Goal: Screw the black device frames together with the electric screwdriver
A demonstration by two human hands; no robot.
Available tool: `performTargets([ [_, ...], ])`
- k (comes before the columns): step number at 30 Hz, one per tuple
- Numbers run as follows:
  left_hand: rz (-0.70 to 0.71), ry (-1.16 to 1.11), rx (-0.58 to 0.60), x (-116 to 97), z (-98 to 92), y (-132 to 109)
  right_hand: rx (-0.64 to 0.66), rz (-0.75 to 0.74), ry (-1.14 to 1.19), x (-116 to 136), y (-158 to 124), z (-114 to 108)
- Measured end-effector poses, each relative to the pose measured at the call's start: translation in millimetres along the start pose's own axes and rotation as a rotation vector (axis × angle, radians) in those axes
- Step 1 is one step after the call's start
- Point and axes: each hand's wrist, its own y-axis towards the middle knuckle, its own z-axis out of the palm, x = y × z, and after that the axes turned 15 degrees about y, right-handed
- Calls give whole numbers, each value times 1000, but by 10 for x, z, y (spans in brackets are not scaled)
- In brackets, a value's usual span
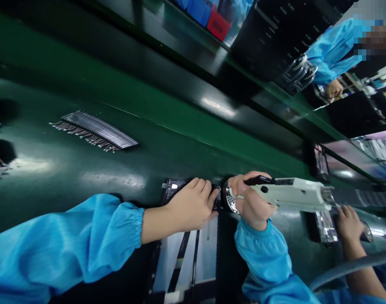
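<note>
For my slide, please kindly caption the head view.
Left hand rests on an opened electronic device; right hand grips a pale handheld tool.

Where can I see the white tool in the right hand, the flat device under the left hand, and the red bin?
White tool [296, 194]: head view, middle of its body.
Flat device [188, 255]: head view, pale inner surface.
Red bin [217, 25]: head view, its wall.

Lone head-worn view: close above near side of green workbench [167, 156], facing forward and down across it, framed aslant.
</note>
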Motion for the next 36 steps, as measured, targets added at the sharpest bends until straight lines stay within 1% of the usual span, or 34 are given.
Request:
performTargets([
  [3,-3,17,-25,12,19,-16,-18,11,7,-22,-5,8],
  [6,1,38,-27,28,16,-43,-3,-2,13,60,-17,-49],
  [8,5,56,-25,27,2,-67,21,-49,-14,167,-43,-146],
  [11,21,84,-26,6,-28,-104,10,-95,-68,309,-110,-334],
  [15,30,86,-22,-22,-70,-117,-42,-70,-81,326,-201,-499],
  [20,34,100,-48,-21,-97,-93,-35,-34,-84,260,-258,-519],
  [24,35,97,-28,-28,-97,-87,-53,-2,-80,235,-271,-524],
  [30,29,94,-2,-40,-83,-89,-63,-10,-100,200,-275,-549],
  [36,21,85,-33,-47,-74,-84,-67,-10,-122,210,-272,-545],
])
